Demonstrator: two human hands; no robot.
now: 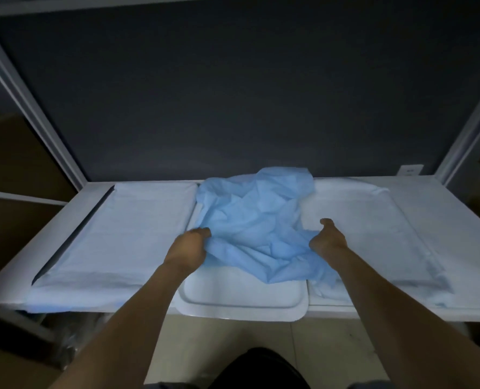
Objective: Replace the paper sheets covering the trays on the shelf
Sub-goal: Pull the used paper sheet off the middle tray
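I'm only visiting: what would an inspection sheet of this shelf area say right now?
Surface: white shelf, three trays side by side.
Job's things: crumpled blue sheet on the middle tray, near end bare; left pale sheet and right pale sheet cover the outer trays.
Clutter: nothing seen.
Hands: left hand and right hand both grip the blue sheet, fingers curled.
Cables: nothing seen; wall socket at back right.
Surroundings: dark back panel, brown boxes left, tiled floor below.
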